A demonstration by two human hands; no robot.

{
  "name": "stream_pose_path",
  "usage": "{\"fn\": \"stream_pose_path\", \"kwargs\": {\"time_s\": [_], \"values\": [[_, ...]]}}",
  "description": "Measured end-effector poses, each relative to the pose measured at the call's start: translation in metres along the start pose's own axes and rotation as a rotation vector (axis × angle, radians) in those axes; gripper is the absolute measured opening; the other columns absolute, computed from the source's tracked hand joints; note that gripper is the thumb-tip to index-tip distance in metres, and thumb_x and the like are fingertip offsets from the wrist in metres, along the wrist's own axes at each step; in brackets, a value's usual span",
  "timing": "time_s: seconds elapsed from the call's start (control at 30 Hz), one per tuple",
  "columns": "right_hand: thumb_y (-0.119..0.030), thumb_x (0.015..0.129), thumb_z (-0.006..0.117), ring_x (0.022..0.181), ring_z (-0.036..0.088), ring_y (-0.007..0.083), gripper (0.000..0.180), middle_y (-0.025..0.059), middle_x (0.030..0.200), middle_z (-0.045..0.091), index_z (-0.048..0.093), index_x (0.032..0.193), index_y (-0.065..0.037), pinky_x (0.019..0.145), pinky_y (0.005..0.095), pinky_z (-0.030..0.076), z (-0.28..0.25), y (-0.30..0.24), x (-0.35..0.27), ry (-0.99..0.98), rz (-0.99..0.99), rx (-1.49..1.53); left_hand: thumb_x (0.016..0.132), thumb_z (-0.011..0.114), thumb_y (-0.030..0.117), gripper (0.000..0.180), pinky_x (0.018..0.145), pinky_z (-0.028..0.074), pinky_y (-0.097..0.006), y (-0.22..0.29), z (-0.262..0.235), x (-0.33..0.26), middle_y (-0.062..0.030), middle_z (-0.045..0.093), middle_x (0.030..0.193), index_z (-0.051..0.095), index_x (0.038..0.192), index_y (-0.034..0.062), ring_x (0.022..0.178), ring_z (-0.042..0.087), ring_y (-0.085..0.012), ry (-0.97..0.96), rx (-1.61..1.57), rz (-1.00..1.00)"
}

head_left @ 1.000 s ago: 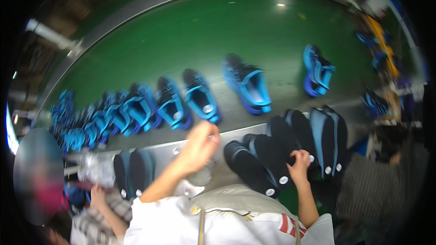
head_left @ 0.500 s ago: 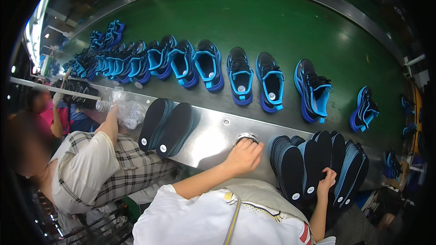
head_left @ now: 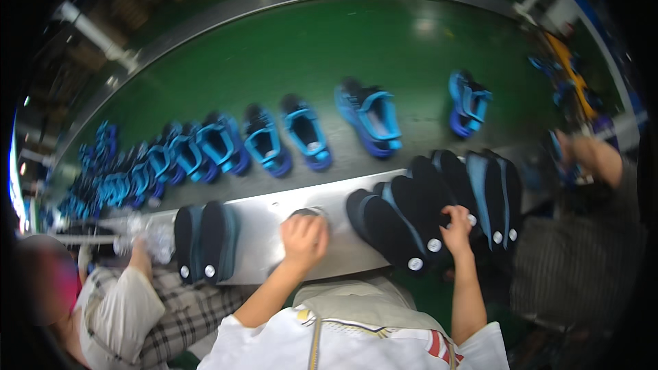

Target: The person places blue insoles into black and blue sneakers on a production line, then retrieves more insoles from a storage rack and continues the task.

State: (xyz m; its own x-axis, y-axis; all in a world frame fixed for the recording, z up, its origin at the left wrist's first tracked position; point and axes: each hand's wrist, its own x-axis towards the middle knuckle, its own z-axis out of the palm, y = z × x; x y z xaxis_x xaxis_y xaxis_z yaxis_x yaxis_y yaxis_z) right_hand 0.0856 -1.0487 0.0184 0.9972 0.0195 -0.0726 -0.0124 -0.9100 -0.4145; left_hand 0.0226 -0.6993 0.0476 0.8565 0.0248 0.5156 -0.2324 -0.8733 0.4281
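My left hand lies curled on a small dark round disc set in the silver metal shelf; the hand hides most of the disc. My right hand rests its fingers on a row of several black shoe soles with white round tags, leaning side by side on the shelf. Beyond the shelf, blue and black sandals lie in a line on a green conveyor belt.
A pair of black soles stands on the shelf to the left, by a person in checked trousers who holds clear plastic. Another person works at the right with a sandal. More sandals crowd the belt's far left.
My left hand came down from above the shelf onto the round disc and curled. My right hand stayed on the black soles. The view swung left, then back.
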Motion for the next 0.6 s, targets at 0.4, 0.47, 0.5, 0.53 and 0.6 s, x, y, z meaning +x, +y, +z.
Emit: {"fn": "stream_pose_path", "kwargs": {"time_s": [0.4,0.47,0.5,0.53,0.6], "values": [[-0.014,0.073,0.065,0.081,0.054,0.0213,0.026,0.0111,0.093,0.054,0.055,0.094,-0.004,0.070,0.0294,0.045,0.029,0.152,-0.288,0.355,0.790,0.487,0.061,0.056,-0.005,0.019,0.059,0.036,-0.033,0.241,0.020,0.019,-0.0089,0.051,0.068,0.056,0.078,0.0019,0.060,0.047,-0.0247,-0.320,-0.575,0.518],[-0.015,0.070,0.067,0.075,0.057,0.0204,0.029,0.0109,0.080,0.059,0.055,0.093,-0.003,0.067,0.0308,0.046,0.090,0.167,-0.375,0.288,1.072,0.531,0.060,0.058,-0.005,0.020,0.059,0.037,-0.033,0.286,0.037,-0.007,-0.0089,0.050,0.068,0.056,0.080,0.0019,0.061,0.048,-0.0247,-0.631,-0.744,0.648],[-0.016,0.070,0.066,0.074,0.057,0.0204,0.028,0.0110,0.079,0.059,0.055,0.092,-0.003,0.067,0.0312,0.046,0.114,0.165,-0.411,0.220,1.169,0.664,0.060,0.060,-0.004,0.022,0.059,0.037,-0.032,0.309,0.043,-0.017,-0.0084,0.050,0.068,0.056,0.080,0.0020,0.062,0.049,-0.0239,-0.759,-0.760,0.765],[-0.017,0.071,0.065,0.074,0.057,0.0203,0.026,0.0112,0.078,0.060,0.056,0.090,-0.003,0.067,0.0316,0.047,0.133,0.157,-0.441,0.152,1.249,0.805,0.060,0.062,-0.004,0.023,0.059,0.037,-0.031,0.330,0.048,-0.026,-0.0079,0.050,0.068,0.057,0.081,0.0021,0.062,0.049,-0.0231,-0.880,-0.768,0.879],[-0.019,0.072,0.064,0.074,0.058,0.0209,0.024,0.0110,0.079,0.060,0.057,0.089,-0.004,0.066,0.0318,0.047,0.157,0.128,-0.490,0.133,1.328,0.844,0.059,0.064,-0.003,0.025,0.058,0.037,-0.029,0.366,0.062,-0.046,-0.0042,0.049,0.066,0.057,0.082,0.0032,0.060,0.049,-0.0198,-1.040,-0.810,1.004]]}}
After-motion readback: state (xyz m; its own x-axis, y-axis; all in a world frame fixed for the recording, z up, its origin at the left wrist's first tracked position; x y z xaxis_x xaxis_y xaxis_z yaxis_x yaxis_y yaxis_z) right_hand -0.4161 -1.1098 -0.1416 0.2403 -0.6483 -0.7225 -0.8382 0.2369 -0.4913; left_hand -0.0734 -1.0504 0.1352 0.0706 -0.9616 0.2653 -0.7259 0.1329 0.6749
